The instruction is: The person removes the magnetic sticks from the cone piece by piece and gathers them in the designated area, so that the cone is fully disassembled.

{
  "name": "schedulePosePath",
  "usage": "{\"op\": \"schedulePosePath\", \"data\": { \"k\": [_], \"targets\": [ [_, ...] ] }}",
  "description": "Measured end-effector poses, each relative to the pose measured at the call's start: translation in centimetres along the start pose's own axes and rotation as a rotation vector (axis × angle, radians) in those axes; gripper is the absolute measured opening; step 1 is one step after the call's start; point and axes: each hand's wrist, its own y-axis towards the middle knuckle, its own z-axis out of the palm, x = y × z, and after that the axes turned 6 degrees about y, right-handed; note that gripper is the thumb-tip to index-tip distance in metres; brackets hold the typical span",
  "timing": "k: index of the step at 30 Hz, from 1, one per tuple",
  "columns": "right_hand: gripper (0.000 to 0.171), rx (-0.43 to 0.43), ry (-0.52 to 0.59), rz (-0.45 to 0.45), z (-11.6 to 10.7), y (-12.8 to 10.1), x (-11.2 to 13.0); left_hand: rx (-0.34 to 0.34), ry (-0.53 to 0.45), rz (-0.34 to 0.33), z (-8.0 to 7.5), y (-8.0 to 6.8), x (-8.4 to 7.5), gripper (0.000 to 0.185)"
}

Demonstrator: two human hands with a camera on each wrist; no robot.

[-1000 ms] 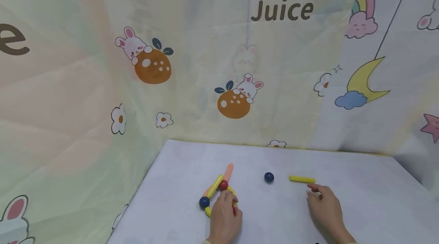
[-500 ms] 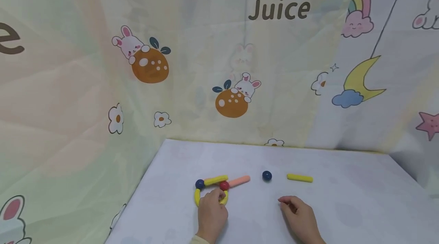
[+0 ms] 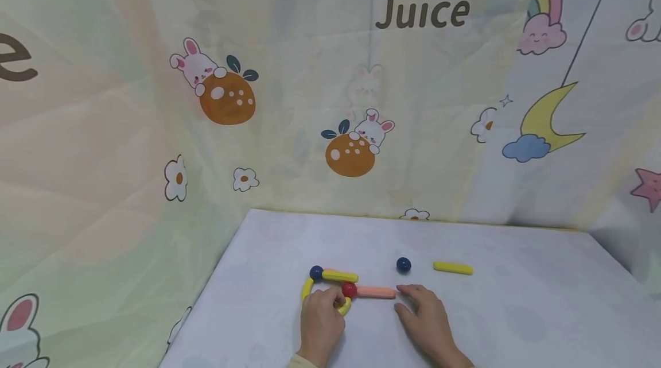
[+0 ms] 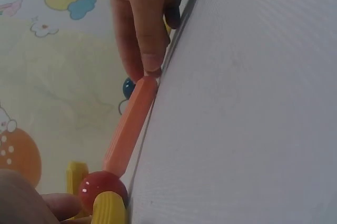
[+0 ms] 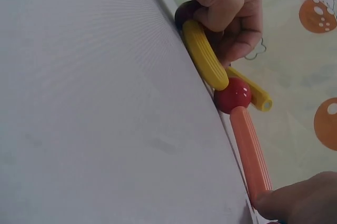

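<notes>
My left hand (image 3: 322, 322) pinches a dark reddish ball (image 5: 185, 14) at the near end of a toy assembly of balls and sticks, largely hidden by the fingers. From there a curved yellow stick (image 5: 204, 55) runs to a red ball (image 3: 349, 290), which bears a straight orange-pink stick (image 3: 376, 293) pointing right. On the assembly's far side sit a blue ball (image 3: 317, 273), another curved yellow stick (image 3: 307, 289) and a straight yellow stick (image 3: 341, 276). My right hand (image 3: 428, 319), thumb and forefinger apart, has its fingertips right at the orange-pink stick's free end.
Farther back on the white table (image 3: 516, 310) lie a loose dark blue ball (image 3: 404, 265) and, to its right, a loose yellow stick (image 3: 453, 268). A printed cloth (image 3: 289, 155) hangs behind the table's far edge.
The assembly has turned clockwise in my left hand, so the orange-pink stick swings from pointing away to pointing right. My right hand has moved left to that stick's end.
</notes>
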Motion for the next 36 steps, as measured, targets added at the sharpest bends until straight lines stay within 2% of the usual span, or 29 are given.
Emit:
{"op": "schedulePosePath", "data": {
  "k": [5,8,12,14,17,21,23,32,36],
  "targets": [
    [0.026,-0.009,-0.036,-0.066,0.7,0.3,-0.4,-0.005,-0.001,0.002,0.0,0.0,0.1,0.038],
    [0.022,-0.022,-0.004,-0.132,0.8,0.2,-0.6,-0.047,0.026,0.033,0.0,0.0,0.0,0.031],
    [0.031,-0.020,0.067,-0.214,0.7,-0.2,-0.6,-0.089,0.073,0.096,0.2,0.0,-0.2,0.020],
    [0.033,-0.001,0.077,-0.232,0.7,-0.4,-0.6,-0.077,0.089,0.118,0.2,-0.1,-0.4,0.019],
    [0.030,0.054,0.065,-0.203,0.6,-0.4,-0.4,-0.021,0.109,0.129,0.2,-0.3,-0.6,0.023],
    [0.024,0.143,0.059,-0.164,0.4,-0.3,-0.4,0.052,0.118,0.106,0.3,-0.5,-1.0,0.032],
    [0.021,0.170,0.069,-0.156,0.3,-0.2,-0.5,0.067,0.117,0.089,0.3,-0.6,-1.2,0.034],
    [0.018,0.214,0.095,-0.196,0.1,-0.3,-0.6,0.121,0.102,0.012,0.4,-0.5,-1.9,0.030],
    [0.017,0.201,0.072,-0.164,0.1,-0.3,-0.3,0.137,0.058,-0.002,0.4,-0.5,-1.9,0.029]
  ]
}}
